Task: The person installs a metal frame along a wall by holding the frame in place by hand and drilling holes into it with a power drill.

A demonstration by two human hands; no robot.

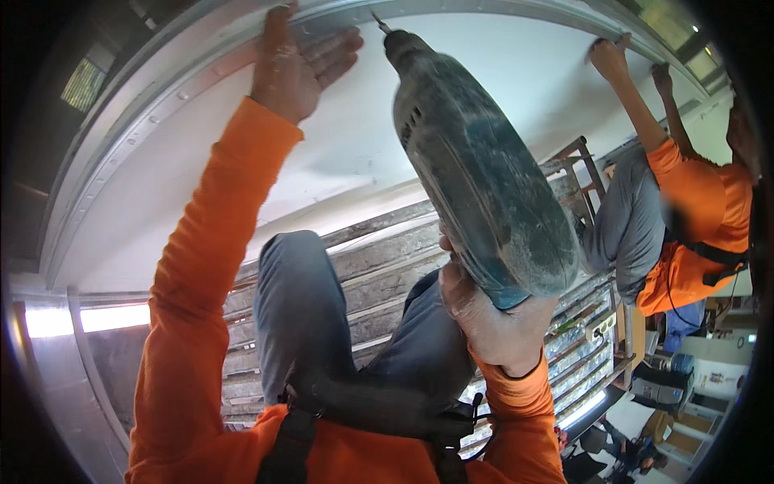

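My right hand [504,319] is wrapped around the handle of a dusty dark green-and-black power drill [480,173]. The drill tilts up and to the left, and the bit [381,22] at its nose points at a metal channel [173,95] along the top. My left hand [294,73] is raised against that channel, left of the bit, with its fingers spread. It appears to hold nothing, and whether the fingertips press on the metal is hard to tell. Behind both hands lies a large white panel [339,153] meeting the channel.
At the right a co-worker [701,194] in orange reaches both hands up to the panel's edge. Worn scaffold planks [367,262] lie beneath my legs, with gaps between them. A rusty metal frame [584,165] stands between us. Far below are boxes and gear on the floor.
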